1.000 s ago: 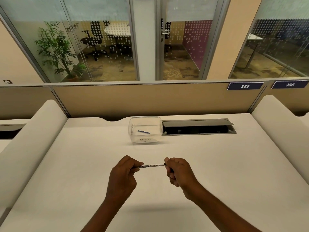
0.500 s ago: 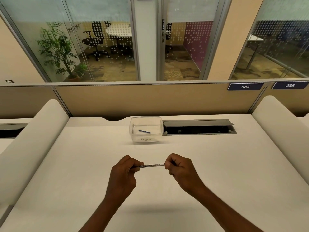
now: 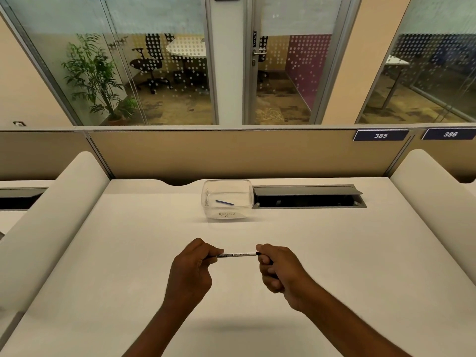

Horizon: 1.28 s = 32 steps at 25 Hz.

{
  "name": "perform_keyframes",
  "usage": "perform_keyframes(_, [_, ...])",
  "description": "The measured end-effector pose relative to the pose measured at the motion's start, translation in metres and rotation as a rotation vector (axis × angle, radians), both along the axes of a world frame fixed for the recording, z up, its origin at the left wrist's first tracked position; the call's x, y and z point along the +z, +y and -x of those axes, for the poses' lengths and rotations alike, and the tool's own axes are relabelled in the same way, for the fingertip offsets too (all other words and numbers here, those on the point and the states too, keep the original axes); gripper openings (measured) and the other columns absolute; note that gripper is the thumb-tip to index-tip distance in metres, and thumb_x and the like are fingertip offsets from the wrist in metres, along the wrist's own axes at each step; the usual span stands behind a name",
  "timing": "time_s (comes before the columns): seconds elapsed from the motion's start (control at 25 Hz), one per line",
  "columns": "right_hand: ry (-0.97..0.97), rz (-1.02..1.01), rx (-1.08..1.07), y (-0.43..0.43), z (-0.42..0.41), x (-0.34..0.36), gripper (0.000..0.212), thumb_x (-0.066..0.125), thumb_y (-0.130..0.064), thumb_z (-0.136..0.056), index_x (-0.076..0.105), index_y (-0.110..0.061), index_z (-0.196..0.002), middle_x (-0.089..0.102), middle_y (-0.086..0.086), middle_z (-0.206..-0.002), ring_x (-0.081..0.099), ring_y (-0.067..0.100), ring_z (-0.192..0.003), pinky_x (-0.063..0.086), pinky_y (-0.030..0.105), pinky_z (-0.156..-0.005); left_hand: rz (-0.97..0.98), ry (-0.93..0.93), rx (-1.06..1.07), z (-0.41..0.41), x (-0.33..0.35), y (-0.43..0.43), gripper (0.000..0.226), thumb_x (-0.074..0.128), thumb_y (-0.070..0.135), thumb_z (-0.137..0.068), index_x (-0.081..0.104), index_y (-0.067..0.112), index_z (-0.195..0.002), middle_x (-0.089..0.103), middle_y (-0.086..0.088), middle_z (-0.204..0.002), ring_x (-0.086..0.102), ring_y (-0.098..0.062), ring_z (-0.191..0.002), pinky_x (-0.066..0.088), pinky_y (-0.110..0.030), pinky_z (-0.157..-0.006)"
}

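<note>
A thin white whiteboard marker (image 3: 238, 254) with black lettering is held level above the white desk (image 3: 128, 253). My left hand (image 3: 192, 270) grips its left end with curled fingers. My right hand (image 3: 278, 266) grips the right end, where a dark part of the marker is hidden inside the fist. Farther back stands a clear plastic container (image 3: 227, 198) labelled "Recycle", with a thin blue stick (image 3: 224, 202) lying inside it.
An open grey cable tray (image 3: 307, 197) is set into the desk right of the container. Rounded white dividers (image 3: 51, 222) (image 3: 438, 191) flank the desk, and a tan partition (image 3: 231, 153) closes the back. Beyond it are glass office walls.
Both hands keep hold of the marker in nearly the same place. The right hand has turned slightly at the wrist, and slightly more of the marker shows between the hands.
</note>
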State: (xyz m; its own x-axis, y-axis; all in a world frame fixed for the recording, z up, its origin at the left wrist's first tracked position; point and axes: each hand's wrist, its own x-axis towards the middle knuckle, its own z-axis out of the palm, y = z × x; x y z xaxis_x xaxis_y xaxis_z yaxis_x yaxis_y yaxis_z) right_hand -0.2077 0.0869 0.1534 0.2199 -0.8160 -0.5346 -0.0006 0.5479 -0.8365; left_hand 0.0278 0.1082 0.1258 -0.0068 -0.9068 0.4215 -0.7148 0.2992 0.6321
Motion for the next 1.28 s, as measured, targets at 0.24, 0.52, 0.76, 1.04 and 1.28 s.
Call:
perform_keyframes(0.24, [0.233, 0.404, 0.118, 0.0, 0.013, -0.003, 0.014, 0.061, -0.028, -0.105, 0.066, -0.022, -0.093, 0.066, -0.004, -0.078, 0.055, 0.014, -0.061, 0.042, 0.023, -0.057, -0.019, 0.006, 0.025, -0.006, 0.001, -0.001, 0.048, 0.07, -0.026, -0.077, 0.079, 0.019, -0.093, 0.063, 0.015, -0.083, 0.063, 0.002, -0.082, 0.047, -0.005, -0.07])
perform_keyframes(0.52, [0.127, 0.343, -0.05, 0.003, -0.005, -0.008, 0.041, 0.054, -0.026, -0.109, 0.049, -0.014, -0.071, 0.042, 0.001, -0.064, 0.031, 0.014, -0.051, 0.027, 0.028, -0.048, -0.003, 0.018, -0.002, 0.003, 0.005, -0.002, 0.048, 0.07, -0.027, -0.077, 0.08, 0.017, -0.093, 0.063, 0.014, -0.083, 0.063, 0.004, -0.084, 0.045, -0.002, -0.072])
perform_keyframes(0.76, [0.356, 0.645, 0.14, 0.002, 0.01, -0.007, 0.017, 0.059, -0.032, -0.107, 0.062, -0.026, -0.092, 0.063, -0.004, -0.077, 0.055, 0.009, -0.063, 0.046, 0.022, -0.06, -0.01, 0.038, 0.019, -0.003, 0.01, -0.003, 0.047, 0.069, -0.029, -0.076, 0.08, 0.015, -0.092, 0.064, 0.011, -0.082, 0.062, 0.003, -0.084, 0.044, -0.002, -0.072])
perform_keyframes(1.04, [0.636, 1.114, 0.133, 0.0, 0.011, -0.019, 0.013, 0.058, -0.009, -0.105, 0.06, -0.02, -0.099, 0.058, -0.012, -0.092, 0.054, 0.012, -0.081, 0.047, 0.029, -0.071, -0.012, 0.028, -0.008, 0.0, 0.013, -0.005, 0.047, 0.07, -0.029, -0.075, 0.08, 0.014, -0.09, 0.062, 0.016, -0.081, 0.062, 0.005, -0.083, 0.044, -0.001, -0.072])
perform_keyframes(1.28, [0.445, 0.762, 0.089, -0.005, 0.006, -0.016, 0.028, 0.055, -0.01, -0.106, 0.063, -0.024, -0.083, 0.064, -0.008, -0.071, 0.053, 0.006, -0.06, 0.041, 0.021, -0.06, -0.006, 0.022, -0.003, 0.0, 0.012, -0.005, 0.048, 0.07, -0.029, -0.074, 0.079, 0.016, -0.09, 0.06, 0.019, -0.082, 0.062, 0.004, -0.082, 0.045, -0.002, -0.071])
